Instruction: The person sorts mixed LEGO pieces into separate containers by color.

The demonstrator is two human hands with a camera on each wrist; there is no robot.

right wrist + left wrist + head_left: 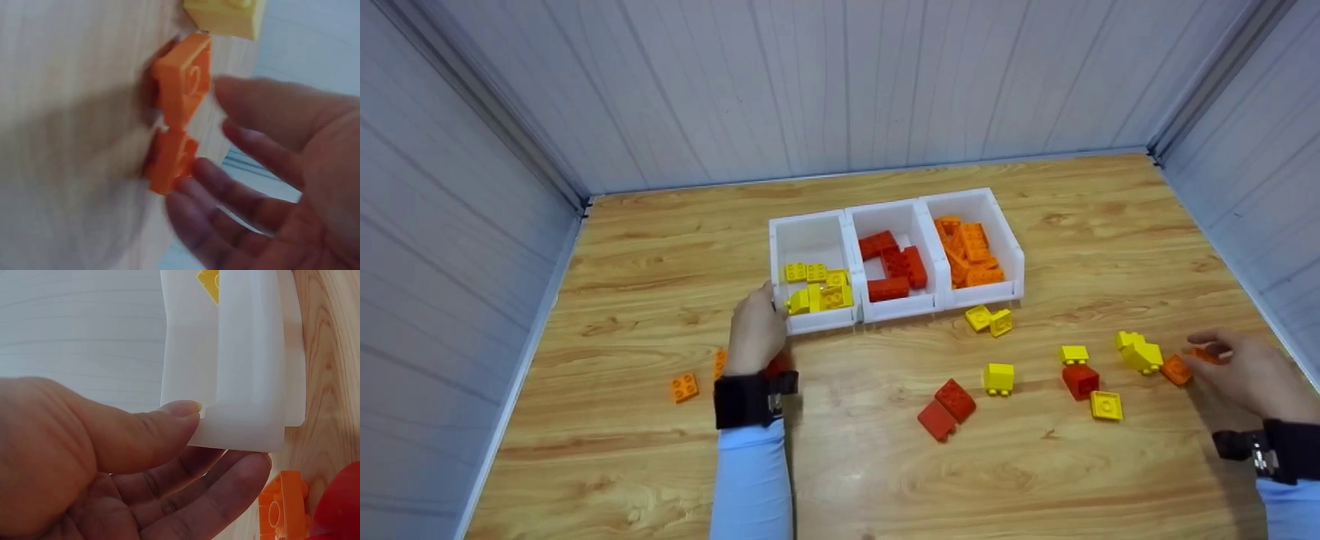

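My left hand (756, 330) grips the near-left corner of the leftmost white bin (821, 322). In the left wrist view, the thumb lies on the inner side of that bin's wall (247, 382), with fingers against its outside. Several yellow toy bricks (834, 298) lie in this bin. Over on the right, my right hand (1252, 375) is beside two orange bricks, one nearer the middle (1176, 370) and one by the fingers (173, 160). Its thumb and fingers are spread apart; the fingertips reach the lower orange brick in the right wrist view.
Joined bins hold red bricks (889, 288) and orange bricks (975, 244). Loose yellow bricks (999, 379), red bricks (937, 420) and a red piece (1081, 382) lie on the wooden table (885, 487). An orange brick (685, 388) lies left. Panel walls (810, 90) enclose the table.
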